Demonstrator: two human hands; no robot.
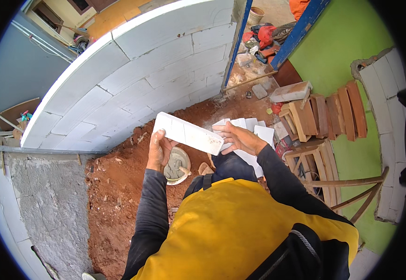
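A long white aerated concrete block (189,133) is held up in front of me, tilted down toward its right end. My left hand (158,150) grips its left end, thumb on the near face and fingers underneath. My right hand (240,139) is closed around the right end, with fingers over the end and below it. Below the block, partly hidden by it, stands a round bucket of grey mortar (176,161) with a wooden tool handle (184,171) at its rim. More white blocks (264,134) lie piled just beyond my right hand.
A white block wall (151,79) rises ahead and to the left. Red soil (114,205) covers the ground. Stacked wooden frames (326,116) and a wooden trestle (352,182) stand at right by a green wall (352,60). Rubble (259,42) lies beyond the blue doorframe (301,30).
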